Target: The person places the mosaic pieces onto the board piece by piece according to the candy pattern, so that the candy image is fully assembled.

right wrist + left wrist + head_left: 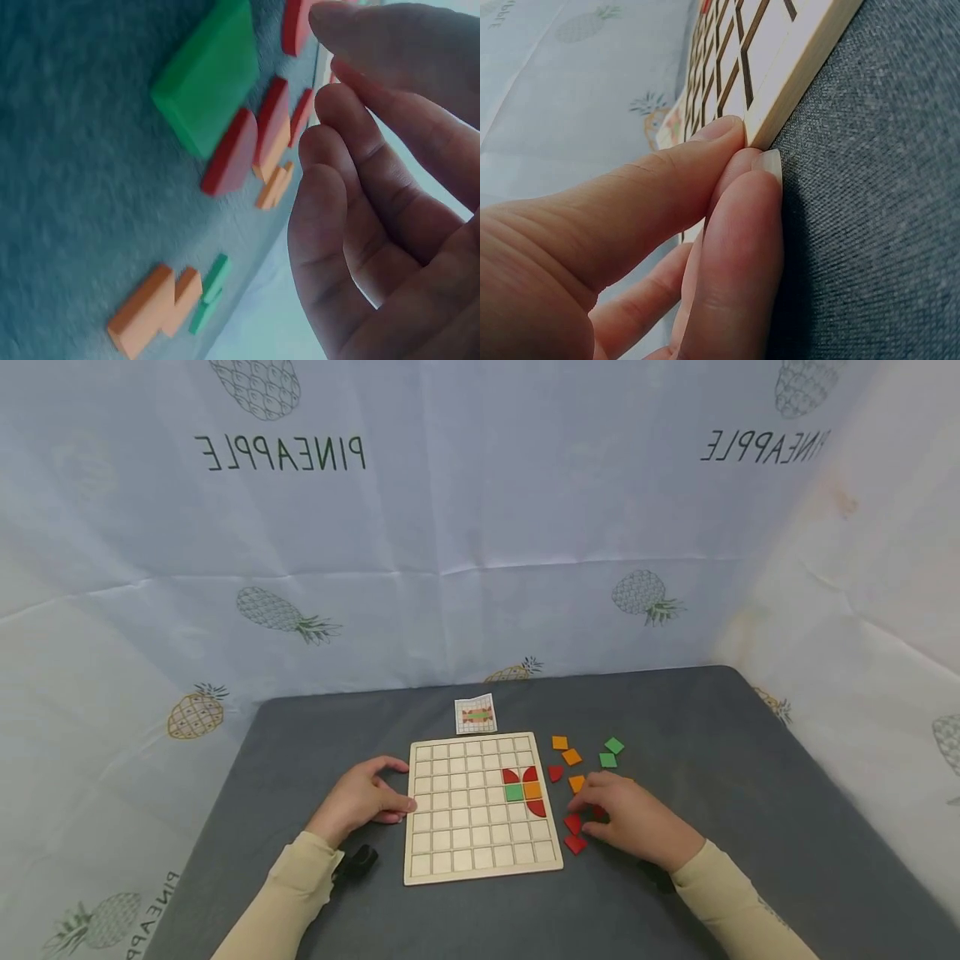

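A wooden grid board (457, 818) lies on the dark table. My left hand (360, 797) grips its left edge, thumb and fingertips meeting at the rim in the left wrist view. Toward the board's right side sit a green square tile (513, 792), an orange square tile (532, 790) and three red quarter-circle tiles (536, 809). My right hand (637, 818) hovers over loose tiles right of the board, fingers loosely bent and apart from the thumb, nothing between them. Near its fingertips are red tiles (575, 844); a green square tile (206, 82) lies under it.
Behind the board lies a small pattern card (476, 714). Loose orange tiles (572, 757) and green tiles (614, 745) lie beyond my right hand. A pineapple-print cloth (480, 518) hangs behind the table (645, 702) and at its sides.
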`<state>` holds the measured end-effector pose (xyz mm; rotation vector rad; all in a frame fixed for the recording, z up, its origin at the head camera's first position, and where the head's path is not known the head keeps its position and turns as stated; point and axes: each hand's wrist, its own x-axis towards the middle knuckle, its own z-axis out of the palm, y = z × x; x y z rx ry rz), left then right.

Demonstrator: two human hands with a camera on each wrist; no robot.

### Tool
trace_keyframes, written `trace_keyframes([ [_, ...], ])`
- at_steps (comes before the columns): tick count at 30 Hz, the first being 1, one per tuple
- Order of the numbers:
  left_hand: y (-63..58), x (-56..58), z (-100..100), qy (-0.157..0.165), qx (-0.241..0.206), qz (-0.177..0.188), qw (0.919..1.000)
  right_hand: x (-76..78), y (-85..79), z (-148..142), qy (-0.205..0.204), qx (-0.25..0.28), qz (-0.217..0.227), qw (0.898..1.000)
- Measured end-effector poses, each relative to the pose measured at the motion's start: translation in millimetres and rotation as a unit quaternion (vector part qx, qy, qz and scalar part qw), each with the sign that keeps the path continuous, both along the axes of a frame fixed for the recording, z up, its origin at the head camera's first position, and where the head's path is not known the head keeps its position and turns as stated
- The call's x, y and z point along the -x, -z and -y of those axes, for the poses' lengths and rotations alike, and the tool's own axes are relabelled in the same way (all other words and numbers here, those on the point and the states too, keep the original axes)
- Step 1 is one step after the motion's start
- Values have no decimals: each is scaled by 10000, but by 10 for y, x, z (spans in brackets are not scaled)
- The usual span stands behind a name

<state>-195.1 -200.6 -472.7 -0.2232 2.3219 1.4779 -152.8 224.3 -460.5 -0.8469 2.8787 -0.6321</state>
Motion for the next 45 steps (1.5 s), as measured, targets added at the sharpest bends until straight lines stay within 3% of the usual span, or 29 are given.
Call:
trace_keyframes([
  [11, 5, -33, 17, 10, -43, -29, 10000, 34, 26, 98, -193, -240, 142, 9994],
  [22, 22, -38, 11, -22, 71, 3, 10000, 27, 102, 92, -243, -71, 144, 9996],
  [29, 28, -16, 16, -14, 13, -55, 10000, 99, 29, 146, -137, -35, 49, 9999],
  [39, 1, 5, 24, -22, 85, -58, 9999, 271, -35, 526, -343, 185, 39, 9992],
  [45, 6, -9, 11, -38, 75, -79, 9999, 298, -22, 732, -382, 138, 39, 9992],
])
